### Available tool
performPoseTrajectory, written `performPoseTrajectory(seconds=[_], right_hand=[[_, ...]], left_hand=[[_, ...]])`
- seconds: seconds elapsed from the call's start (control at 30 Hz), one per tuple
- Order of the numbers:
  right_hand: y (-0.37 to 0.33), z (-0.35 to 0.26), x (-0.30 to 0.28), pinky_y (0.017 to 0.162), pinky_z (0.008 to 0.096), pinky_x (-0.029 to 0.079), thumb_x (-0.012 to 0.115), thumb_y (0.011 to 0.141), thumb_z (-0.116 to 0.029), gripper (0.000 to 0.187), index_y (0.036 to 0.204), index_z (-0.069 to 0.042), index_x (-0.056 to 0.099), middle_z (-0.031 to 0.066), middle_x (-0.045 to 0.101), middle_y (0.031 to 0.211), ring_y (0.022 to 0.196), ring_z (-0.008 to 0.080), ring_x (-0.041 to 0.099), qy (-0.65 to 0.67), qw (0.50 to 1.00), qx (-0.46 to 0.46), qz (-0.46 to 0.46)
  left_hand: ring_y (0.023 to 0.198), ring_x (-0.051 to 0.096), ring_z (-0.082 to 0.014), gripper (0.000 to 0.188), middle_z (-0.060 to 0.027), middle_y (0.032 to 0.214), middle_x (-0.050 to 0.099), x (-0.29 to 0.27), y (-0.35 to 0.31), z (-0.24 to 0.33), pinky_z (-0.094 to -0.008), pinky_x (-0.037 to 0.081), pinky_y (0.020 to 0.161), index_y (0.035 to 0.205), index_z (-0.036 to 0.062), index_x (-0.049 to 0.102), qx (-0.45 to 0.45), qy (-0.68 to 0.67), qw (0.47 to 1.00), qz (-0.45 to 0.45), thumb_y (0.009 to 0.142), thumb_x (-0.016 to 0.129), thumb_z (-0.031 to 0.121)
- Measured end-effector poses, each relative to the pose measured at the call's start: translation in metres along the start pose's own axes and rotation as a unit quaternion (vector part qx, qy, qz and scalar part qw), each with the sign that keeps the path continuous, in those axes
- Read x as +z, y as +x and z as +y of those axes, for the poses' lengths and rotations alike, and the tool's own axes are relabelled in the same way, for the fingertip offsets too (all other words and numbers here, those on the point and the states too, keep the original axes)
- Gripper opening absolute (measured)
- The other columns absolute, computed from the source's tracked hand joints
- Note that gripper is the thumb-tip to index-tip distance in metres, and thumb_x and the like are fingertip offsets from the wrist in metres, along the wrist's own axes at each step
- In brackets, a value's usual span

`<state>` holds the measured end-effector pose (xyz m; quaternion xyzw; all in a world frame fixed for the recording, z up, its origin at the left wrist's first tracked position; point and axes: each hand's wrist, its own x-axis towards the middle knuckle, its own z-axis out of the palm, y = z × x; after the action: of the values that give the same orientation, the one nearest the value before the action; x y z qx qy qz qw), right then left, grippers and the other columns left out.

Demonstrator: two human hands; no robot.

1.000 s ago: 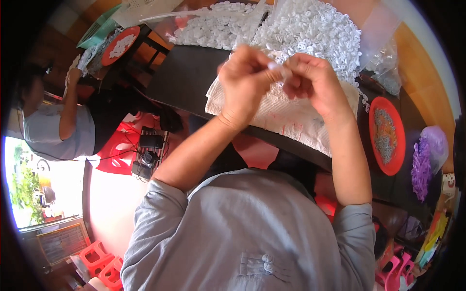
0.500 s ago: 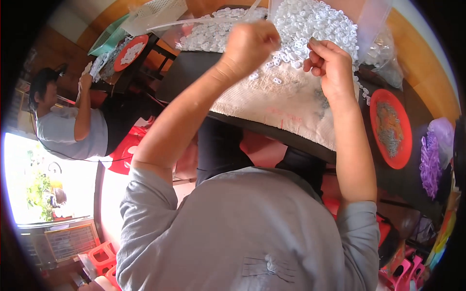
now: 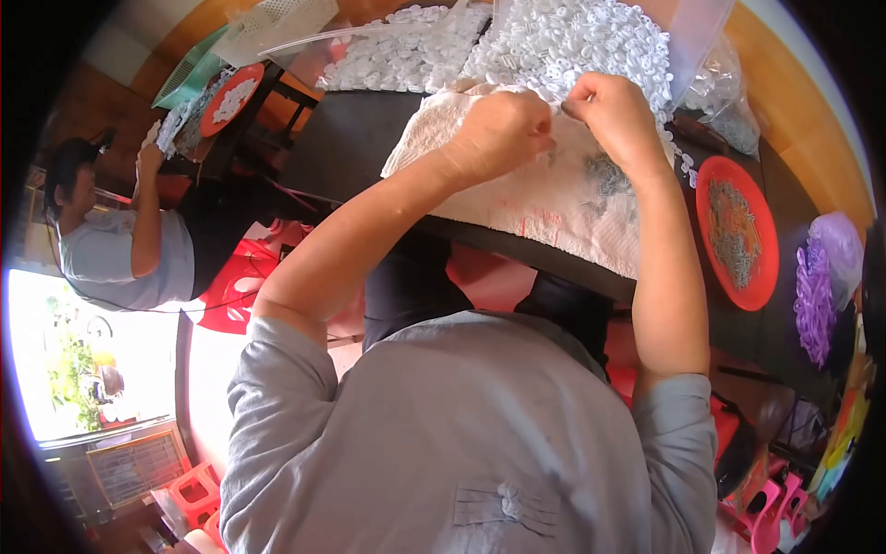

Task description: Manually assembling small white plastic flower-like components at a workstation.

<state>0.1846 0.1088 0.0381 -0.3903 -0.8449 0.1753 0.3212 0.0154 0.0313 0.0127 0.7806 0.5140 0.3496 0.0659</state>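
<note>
Both my hands are over a cream cloth (image 3: 517, 208) spread on the dark table, close to a heap of small white plastic pieces (image 3: 581, 42) with holes in them. My left hand (image 3: 506, 132) is closed, its fingers curled and pointing right. Just right of it, my right hand (image 3: 614, 115) is closed in a pinch, thumb and forefinger together. A small gap separates the hands. Whatever the fingertips hold is too small or hidden to make out.
A second heap of white pieces (image 3: 397, 60) lies to the left behind clear plastic. On the right are a red plate of small grey metal parts (image 3: 736, 231), purple strips (image 3: 814, 300) and a clear bag (image 3: 724, 97). A co-worker (image 3: 120, 212) sits at far left.
My left hand has come nearer and to the right, and my right hand slightly left, so they are closer together. The cloth's far part now shows flatter, without the loose white pieces on it.
</note>
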Motion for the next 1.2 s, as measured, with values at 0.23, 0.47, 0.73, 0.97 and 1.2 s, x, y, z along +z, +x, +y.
performPoseTrajectory(seconds=[0.23,0.47,0.73,0.97,1.2], right_hand=[[-0.002,-0.004,0.002,0.051,0.0278,0.039,0.066,0.077,-0.011,0.013,0.074,0.001,0.062,0.0023,0.057,0.059,0.053,0.0090,0.049,0.052,0.998,0.024,0.017],[-0.004,-0.017,-0.005,0.048,0.0258,0.036,0.064,0.079,-0.008,0.009,0.076,0.000,0.062,-0.0010,0.054,0.058,0.052,0.0067,0.046,0.092,0.995,0.046,-0.009],[-0.005,-0.025,-0.011,0.051,0.0218,0.040,0.062,0.078,-0.005,0.005,0.082,-0.003,0.062,-0.0017,0.059,0.073,0.060,0.0061,0.050,0.214,0.960,0.074,-0.167],[-0.006,-0.022,-0.007,0.054,0.0215,0.042,0.062,0.081,-0.007,0.004,0.082,-0.003,0.061,-0.0019,0.058,0.071,0.061,0.0063,0.050,0.212,0.952,0.061,-0.211],[-0.007,-0.028,-0.004,0.050,0.0214,0.041,0.059,0.084,-0.008,0.007,0.079,-0.003,0.061,-0.0014,0.055,0.066,0.058,0.0071,0.051,0.268,0.928,0.115,-0.232]], left_hand=[[0.074,0.062,-0.0331,0.007,-0.0131,0.079,0.064,0.018,-0.002,-0.006,-0.0406,0.049,0.067,0.078,0.0044,0.061,-0.012,0.075,0.995,-0.060,0.075,0.063,0.011],[0.060,0.058,-0.0175,0.010,-0.0070,0.070,0.062,-0.002,-0.007,-0.003,-0.0319,0.046,0.054,0.085,-0.0006,0.064,-0.085,-0.163,0.982,0.036,0.080,0.063,0.008],[0.056,0.051,-0.0115,0.013,-0.0086,0.074,0.059,-0.021,-0.009,0.011,-0.0245,0.037,0.044,0.088,-0.0056,0.061,-0.294,-0.520,0.802,0.022,0.087,0.060,0.007],[0.057,0.052,-0.0115,0.012,-0.0085,0.074,0.059,-0.015,-0.012,0.017,-0.0248,0.038,0.043,0.091,-0.0063,0.059,-0.293,-0.491,0.819,0.039,0.087,0.059,0.006],[0.058,0.051,-0.0078,0.008,-0.0030,0.074,0.058,0.006,-0.021,0.014,-0.0233,0.040,0.048,0.092,-0.0010,0.059,-0.271,-0.372,0.883,0.090,0.087,0.060,0.005]])
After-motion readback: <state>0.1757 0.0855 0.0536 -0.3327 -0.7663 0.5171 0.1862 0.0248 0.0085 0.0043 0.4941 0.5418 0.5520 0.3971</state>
